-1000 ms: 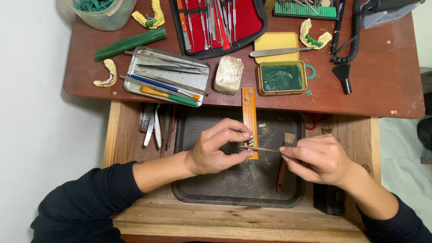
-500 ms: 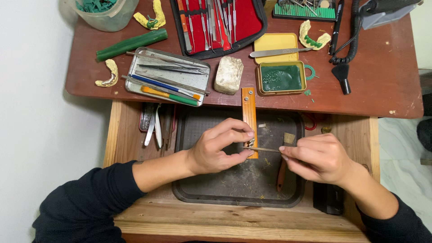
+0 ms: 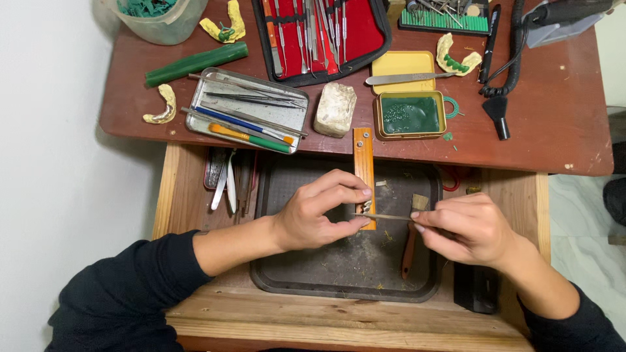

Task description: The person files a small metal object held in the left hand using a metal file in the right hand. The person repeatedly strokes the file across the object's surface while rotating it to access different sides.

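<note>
My left hand point(image 3: 319, 212) pinches a tiny pale piece point(image 3: 367, 207) between thumb and fingertips, resting against the end of an orange wooden peg point(image 3: 363, 166) that juts from the desk over a dark tray point(image 3: 287, 277). My right hand point(image 3: 466, 228) grips a thin metal tool point(image 3: 385, 216) held level, its tip touching the small piece at my left fingertips. A brush with a wooden handle point(image 3: 412, 238) lies in the tray under my right hand.
On the red-brown desk point(image 3: 554, 137) lie a metal tray of instruments point(image 3: 244, 111), a red tool case point(image 3: 319, 32), a tin of green wax point(image 3: 408, 115) with its yellow lid point(image 3: 403, 64), a plaster block point(image 3: 335, 109), yellow dental casts point(image 3: 162, 104) and a green stick point(image 3: 195, 63).
</note>
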